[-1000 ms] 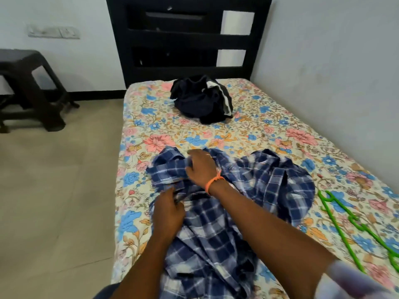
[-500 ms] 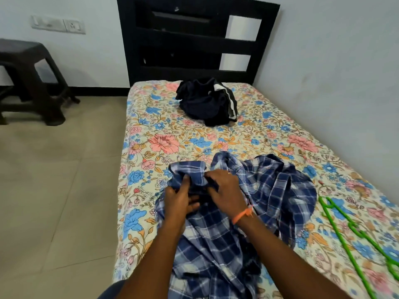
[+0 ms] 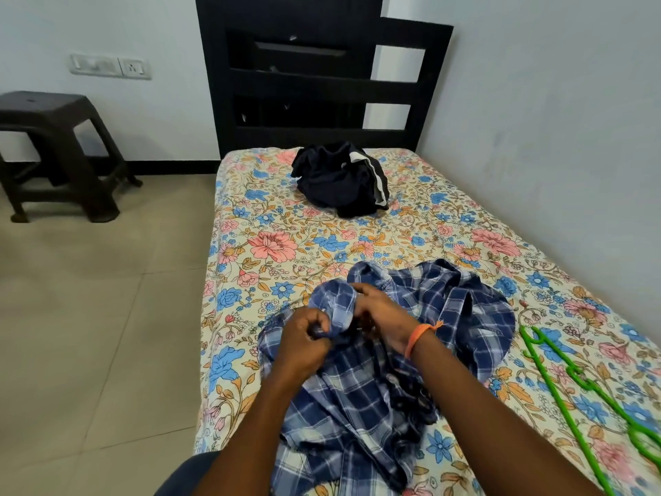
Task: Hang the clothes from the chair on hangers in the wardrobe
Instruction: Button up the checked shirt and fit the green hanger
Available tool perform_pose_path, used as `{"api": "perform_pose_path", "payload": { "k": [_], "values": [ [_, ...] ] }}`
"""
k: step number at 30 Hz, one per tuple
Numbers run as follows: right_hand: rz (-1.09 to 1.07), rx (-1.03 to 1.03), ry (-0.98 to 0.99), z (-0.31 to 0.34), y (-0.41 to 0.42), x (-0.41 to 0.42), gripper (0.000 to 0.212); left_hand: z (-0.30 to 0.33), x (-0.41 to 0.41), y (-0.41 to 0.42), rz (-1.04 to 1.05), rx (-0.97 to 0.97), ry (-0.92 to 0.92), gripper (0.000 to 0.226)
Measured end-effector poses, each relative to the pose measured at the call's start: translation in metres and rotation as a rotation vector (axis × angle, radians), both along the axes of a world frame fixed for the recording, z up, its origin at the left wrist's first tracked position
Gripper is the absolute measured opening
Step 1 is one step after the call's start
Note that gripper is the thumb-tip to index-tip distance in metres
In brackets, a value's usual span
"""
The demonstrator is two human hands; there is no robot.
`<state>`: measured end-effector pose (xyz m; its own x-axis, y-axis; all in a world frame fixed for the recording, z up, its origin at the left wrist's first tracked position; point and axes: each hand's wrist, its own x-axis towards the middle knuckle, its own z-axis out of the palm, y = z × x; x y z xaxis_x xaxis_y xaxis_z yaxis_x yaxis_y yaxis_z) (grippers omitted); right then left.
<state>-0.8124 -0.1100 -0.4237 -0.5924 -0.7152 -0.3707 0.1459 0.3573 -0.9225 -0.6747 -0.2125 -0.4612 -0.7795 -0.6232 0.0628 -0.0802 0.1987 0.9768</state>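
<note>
Nearby, dark bundled garment [image 3: 341, 180] up by the black headboard [image 3: 322, 84], well apart from the work; green hangers [image 3: 586, 388] flat along the right edge of the floral bed [image 3: 272, 245], beside the wall. Bare tiled floor [image 3: 89, 316] to the left, brown stool [image 3: 57, 152] against the far wall. Crumpled blue plaid shirt [image 3: 357, 388] on the near bed, long axis roughly toward the headboard. Left hand [image 3: 304, 343] and right hand [image 3: 384, 315] close together, both pinching a bunched fold.
</note>
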Motion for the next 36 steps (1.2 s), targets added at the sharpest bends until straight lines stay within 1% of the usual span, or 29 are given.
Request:
{"api": "perform_pose_path", "payload": {
  "k": [1, 2, 3, 4, 5, 6, 7, 9, 10, 12, 14, 16, 18, 20, 21, 22, 24, 25, 26, 27, 29, 30, 31, 32, 34, 35, 36],
  "values": [
    [-0.026, -0.058, -0.109, 0.001, 0.000, -0.003, 0.044, -0.005, -0.001, 0.001, -0.076, -0.082, -0.034, 0.046],
    [-0.049, -0.103, -0.162, 0.001, 0.001, -0.004, 0.041, -0.010, -0.002, 0.002, -0.149, -0.148, -0.076, 0.048],
    [-0.074, -0.134, -0.168, 0.002, 0.002, -0.006, 0.035, -0.011, -0.002, 0.005, -0.215, -0.201, -0.116, 0.045],
    [-0.097, -0.147, -0.119, 0.003, 0.003, -0.006, 0.029, -0.011, -0.001, 0.007, -0.261, -0.246, -0.165, 0.038],
    [-0.121, -0.143, -0.030, 0.003, 0.004, -0.007, 0.025, -0.011, 0.000, 0.009, -0.290, -0.273, -0.207, 0.029],
    [-0.143, -0.141, 0.057, 0.005, 0.005, -0.006, 0.024, -0.010, 0.001, 0.011, -0.308, -0.264, -0.251, 0.024],
    [-0.177, -0.152, 0.113, 0.006, 0.006, -0.006, 0.025, -0.010, 0.003, 0.012, -0.324, -0.231, -0.287, 0.029],
    [-0.260, -0.233, 0.086, 0.012, 0.007, -0.003, 0.031, -0.007, 0.004, 0.014, -0.336, -0.145, -0.333, 0.046],
    [-0.284, -0.290, 0.033, 0.016, 0.008, -0.001, 0.033, -0.007, 0.005, 0.014, -0.337, -0.085, -0.342, 0.049],
    [-0.280, -0.398, -0.048, 0.021, 0.014, 0.002, 0.037, 0.000, 0.006, 0.015, -0.319, 0.118, -0.320, 0.043],
    [-0.199, -0.428, -0.017, 0.025, 0.022, 0.007, 0.040, 0.011, 0.008, 0.018, -0.263, 0.398, -0.232, 0.034],
    [-0.084, -0.383, 0.060, 0.026, 0.033, 0.014, 0.043, 0.014, 0.007, 0.015, -0.172, 0.590, -0.116, 0.052],
    [0.055, -0.249, 0.151, 0.023, 0.044, 0.023, 0.045, 0.016, 0.008, 0.012, -0.170, 0.686, -0.031, 0.060],
    [0.168, -0.103, 0.223, 0.016, 0.055, 0.033, 0.046, 0.013, 0.009, 0.013, -0.186, 0.714, -0.058, 0.065],
    [0.173, -0.063, 0.228, 0.010, 0.059, 0.037, 0.045, 0.013, 0.011, 0.015, -0.188, 0.709, -0.103, 0.065],
    [0.128, -0.059, 0.206, 0.007, 0.063, 0.040, 0.041, 0.012, 0.011, 0.018, -0.191, 0.696, -0.134, 0.056],
    [-0.045, -0.118, 0.111, 0.005, 0.071, 0.044, 0.029, 0.013, 0.015, 0.024, -0.225, 0.688, -0.166, 0.032],
    [-0.123, -0.152, 0.084, 0.004, 0.074, 0.046, 0.026, 0.015, 0.017, 0.027, -0.240, 0.696, -0.175, 0.026],
    [-0.170, -0.159, 0.123, 0.004, 0.077, 0.049, 0.028, 0.018, 0.020, 0.030, -0.259, 0.712, -0.172, 0.025],
    [-0.175, -0.140, 0.224, 0.004, 0.081, 0.051, 0.035, 0.019, 0.022, 0.032, -0.275, 0.719, -0.173, 0.025],
    [-0.097, -0.093, 0.452, 0.003, 0.088, 0.058, 0.049, 0.020, 0.027, 0.036, -0.337, 0.743, -0.196, 0.024],
    [-0.046, -0.097, 0.500, 0.003, 0.091, 0.061, 0.052, 0.020, 0.029, 0.038, -0.361, 0.739, -0.208, 0.023],
    [-0.013, -0.132, 0.488, 0.003, 0.095, 0.064, 0.048, 0.021, 0.031, 0.041, -0.379, 0.732, -0.209, 0.025],
    [-0.002, -0.191, 0.428, 0.003, 0.098, 0.066, 0.041, 0.021, 0.032, 0.042, -0.370, 0.736, -0.203, 0.028],
    [-0.022, -0.275, 0.276, 0.004, 0.103, 0.070, 0.028, 0.023, 0.033, 0.046, -0.348, 0.721, -0.166, 0.023],
    [-0.053, -0.278, 0.249, 0.002, 0.104, 0.071, 0.027, 0.022, 0.033, 0.046, -0.329, 0.688, -0.157, 0.021],
    [-0.088, -0.270, 0.244, -0.001, 0.107, 0.072, 0.033, 0.021, 0.032, 0.048, -0.314, 0.659, -0.149, 0.027]
  ]
}}
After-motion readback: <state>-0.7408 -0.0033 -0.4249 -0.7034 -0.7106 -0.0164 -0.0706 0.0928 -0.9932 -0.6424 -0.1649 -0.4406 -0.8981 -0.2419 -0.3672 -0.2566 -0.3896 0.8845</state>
